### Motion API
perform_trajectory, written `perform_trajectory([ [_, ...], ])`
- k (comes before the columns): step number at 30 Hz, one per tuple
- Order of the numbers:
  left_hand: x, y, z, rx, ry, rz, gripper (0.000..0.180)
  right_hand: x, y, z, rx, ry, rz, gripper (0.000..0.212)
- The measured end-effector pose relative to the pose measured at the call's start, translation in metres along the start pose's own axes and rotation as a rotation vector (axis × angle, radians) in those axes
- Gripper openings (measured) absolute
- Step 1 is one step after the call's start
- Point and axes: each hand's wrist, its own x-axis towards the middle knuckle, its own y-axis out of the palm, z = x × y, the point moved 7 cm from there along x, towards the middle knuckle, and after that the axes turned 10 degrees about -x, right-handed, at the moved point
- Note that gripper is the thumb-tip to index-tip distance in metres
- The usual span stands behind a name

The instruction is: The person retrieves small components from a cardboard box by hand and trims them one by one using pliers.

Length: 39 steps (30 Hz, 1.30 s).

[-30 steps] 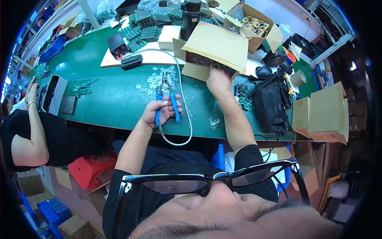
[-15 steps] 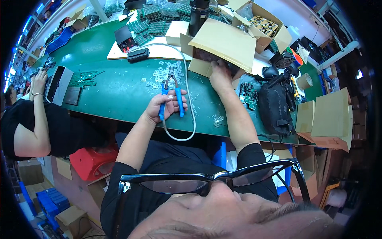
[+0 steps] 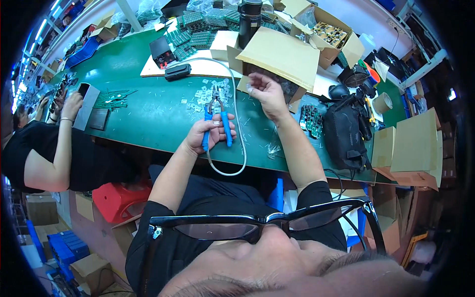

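My left hand (image 3: 208,134) is wrapped around the blue-handled pliers (image 3: 225,122), whose jaws point away from me and stand apart. A grey-white cable (image 3: 244,148) loops around the pliers. Beyond the jaws lies a scatter of small clear plastic pieces (image 3: 202,94) on the green table. At the front of an open cardboard box (image 3: 282,52), my right hand (image 3: 271,96) is raised with its fingers curled and the thumb bent in. Whatever it pinches is too small to make out. Clear bits show inside the box's shaded opening.
A black device (image 3: 177,72) sits left of the clear pieces. Green circuit boards (image 3: 310,120) and a black bag (image 3: 345,128) lie on the right. Another box (image 3: 321,32) and a dark bottle (image 3: 250,22) stand behind. A co-worker (image 3: 54,158) works at the left.
My right hand has come out of the box opening toward me, fingers curled. The left hand keeps hold of the pliers. The co-worker's arm at the left has shifted.
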Motion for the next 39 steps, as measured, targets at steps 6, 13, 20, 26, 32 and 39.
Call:
perform_trajectory([
  [6,-0.001,0.013,0.004,0.234,-0.011,-0.090,0.058,-0.012,0.024,0.004,0.177,0.075,0.163,0.044],
  [13,-0.002,0.032,0.007,0.478,-0.024,-0.166,0.056,-0.016,0.028,0.005,0.236,0.137,0.151,0.030],
  [20,-0.003,0.046,0.008,0.634,-0.043,-0.225,0.056,-0.013,0.023,0.005,0.191,0.056,0.205,0.018],
  [26,-0.010,0.044,-0.004,0.821,-0.004,-0.291,0.055,-0.015,0.025,0.015,0.269,0.079,0.189,0.014],
  [32,-0.011,0.047,-0.008,0.934,-0.005,-0.315,0.057,-0.022,0.032,0.016,0.274,0.145,0.239,0.013],
  [39,-0.010,0.051,-0.010,1.082,-0.016,-0.292,0.058,-0.019,0.026,0.015,0.217,0.172,0.191,0.011],
])
